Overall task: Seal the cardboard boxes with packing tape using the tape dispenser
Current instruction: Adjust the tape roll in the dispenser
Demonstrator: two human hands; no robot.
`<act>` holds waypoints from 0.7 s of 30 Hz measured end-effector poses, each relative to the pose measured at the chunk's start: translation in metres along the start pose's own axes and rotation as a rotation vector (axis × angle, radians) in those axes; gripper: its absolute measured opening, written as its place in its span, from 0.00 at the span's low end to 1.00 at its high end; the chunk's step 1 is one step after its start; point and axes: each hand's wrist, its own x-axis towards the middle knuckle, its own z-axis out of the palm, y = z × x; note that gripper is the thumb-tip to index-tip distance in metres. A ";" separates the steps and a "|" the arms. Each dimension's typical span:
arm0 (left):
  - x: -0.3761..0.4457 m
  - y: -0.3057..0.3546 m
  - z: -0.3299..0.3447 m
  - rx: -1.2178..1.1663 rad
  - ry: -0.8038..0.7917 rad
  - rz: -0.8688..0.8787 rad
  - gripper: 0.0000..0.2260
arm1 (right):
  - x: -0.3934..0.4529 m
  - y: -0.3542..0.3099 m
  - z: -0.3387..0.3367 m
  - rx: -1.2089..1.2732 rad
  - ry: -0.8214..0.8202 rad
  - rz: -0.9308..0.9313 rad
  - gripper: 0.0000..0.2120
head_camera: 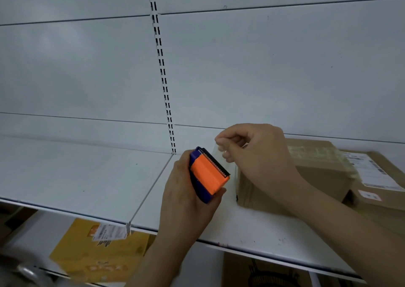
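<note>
**Technician A:** Tape dispenser [208, 173] location: gripped in the left hand [186, 201], fingers curled round its blue body, above the front part of the white shelf [87, 177]. It sits just left of the small cardboard box [295, 177].

**Technician B:** And the right hand [256, 150]?

**Technician A:** Thumb and fingers pinch the free end of the clear tape [223, 161]. The drawn-out strip spans the short gap between the dispenser's blade and those fingertips. The box sits behind and below that hand, on the shelf.

**Technician B:** Orientation of the dispenser?

**Technician A:** The orange guard and toothed edge face up and to the right, toward the box. The long axis of the blade runs diagonally, from upper left down to lower right.

**Technician B:** Failure modes from this state?

**Technician A:** Three are likely. First, the slack strip may fold on itself or stick to the fingers, because it is unsupported and adhesive. Second, the tape may land skewed on the box if the blade's diagonal is not squared to the seam before contact. Third, the light box may slide on the smooth shelf when tape is pressed on, since neither hand braces it.

**Technician B:** Other items?

**Technician A:** A larger labelled box [377, 177] lies to the right of the small one; a yellow carton [92, 249] sits on the level below.
</note>
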 end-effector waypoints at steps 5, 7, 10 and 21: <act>0.004 -0.007 -0.008 0.141 -0.165 -0.015 0.43 | 0.035 -0.020 -0.037 0.033 0.175 -0.075 0.06; 0.004 -0.009 -0.011 0.169 -0.239 -0.039 0.45 | 0.050 -0.021 -0.050 0.013 0.131 -0.051 0.06; 0.009 0.000 -0.018 0.047 -0.321 -0.132 0.43 | 0.065 -0.015 -0.053 -0.132 0.084 -0.075 0.06; 0.017 0.006 -0.009 -0.329 -0.690 -0.351 0.29 | 0.141 0.040 -0.022 -0.767 -0.437 -0.142 0.06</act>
